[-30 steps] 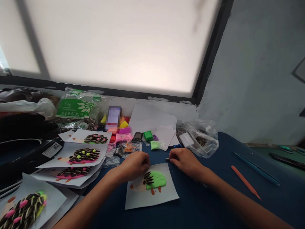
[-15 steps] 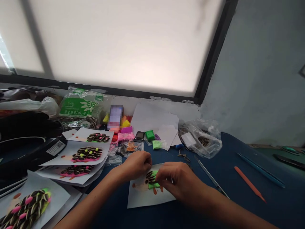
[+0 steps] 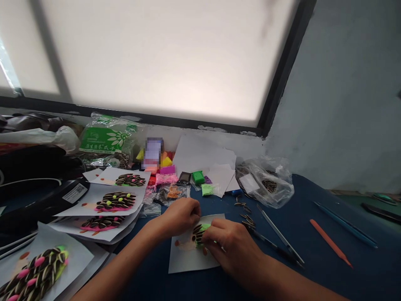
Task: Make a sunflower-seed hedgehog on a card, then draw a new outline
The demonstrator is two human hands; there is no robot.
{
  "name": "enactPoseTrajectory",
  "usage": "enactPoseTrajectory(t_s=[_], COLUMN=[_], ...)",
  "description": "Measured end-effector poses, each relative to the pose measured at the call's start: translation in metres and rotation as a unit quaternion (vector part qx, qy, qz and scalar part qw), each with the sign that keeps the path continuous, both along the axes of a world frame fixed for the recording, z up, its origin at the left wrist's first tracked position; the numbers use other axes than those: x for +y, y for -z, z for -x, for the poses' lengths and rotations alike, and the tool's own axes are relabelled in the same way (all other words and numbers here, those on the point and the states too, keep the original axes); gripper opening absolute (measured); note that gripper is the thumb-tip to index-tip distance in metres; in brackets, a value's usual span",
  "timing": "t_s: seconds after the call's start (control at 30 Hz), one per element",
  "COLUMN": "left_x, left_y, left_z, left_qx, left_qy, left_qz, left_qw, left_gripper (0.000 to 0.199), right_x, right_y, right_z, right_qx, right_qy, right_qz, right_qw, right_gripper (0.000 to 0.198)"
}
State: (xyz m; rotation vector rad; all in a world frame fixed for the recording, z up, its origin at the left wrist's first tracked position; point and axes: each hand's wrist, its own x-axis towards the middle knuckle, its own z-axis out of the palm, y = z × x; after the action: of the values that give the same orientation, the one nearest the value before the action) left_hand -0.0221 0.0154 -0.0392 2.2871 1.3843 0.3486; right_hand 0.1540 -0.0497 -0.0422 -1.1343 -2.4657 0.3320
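Covering some clay point(image 3: 205, 227) on the card point(image 3: 188, 263), the right hand point(image 3: 234, 242) bends near the curled left hand point(image 3: 184, 215); both grips are hidden.

A white paper sheet point(image 3: 184, 264) lies slightly askew on the blue desk point(image 3: 302, 200). Its partly covered figure has a pale snout, brown nose point(image 3: 177, 243) and bright green body point(image 3: 205, 226), with dark seeds point(image 3: 198, 236) clustered at the body's left end.
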Motion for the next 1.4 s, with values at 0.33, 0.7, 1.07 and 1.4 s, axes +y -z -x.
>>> enactPoseTrajectory(t_s=[0.33, 0.7, 1.07, 1.4], left_x=[0.002, -0.001, -0.002, -0.004], left_y=[0.003, -0.002, -0.003, -0.005], left_z=[0.001, -0.001, -0.001, 0.0], left_qx=[0.003, 0.005, -0.003, -0.027], left_qy=[0.005, -0.001, -0.003, -0.016], left_qz=[-0.009, 0.005, 0.005, 0.043], left_qw=[1.0, 1.0, 1.0, 0.999], left_gripper=[0.015, 0.015, 0.014, 0.013], right_x=[-0.001, 0.001, 0.002, 0.053], right_y=[-0.004, 0.0, -0.019, -0.042], right_z=[0.001, 0.003, -0.004, -0.05], right_qx=[-0.052, -0.085, -0.114, -0.154], right_qy=[-0.005, -0.022, 0.042, 0.196], right_qz=[-0.005, -0.02, -0.046, 0.017], right_qw=[0.999, 0.996, 0.992, 0.968], right_gripper=[0.013, 0.017, 0.009, 0.019])
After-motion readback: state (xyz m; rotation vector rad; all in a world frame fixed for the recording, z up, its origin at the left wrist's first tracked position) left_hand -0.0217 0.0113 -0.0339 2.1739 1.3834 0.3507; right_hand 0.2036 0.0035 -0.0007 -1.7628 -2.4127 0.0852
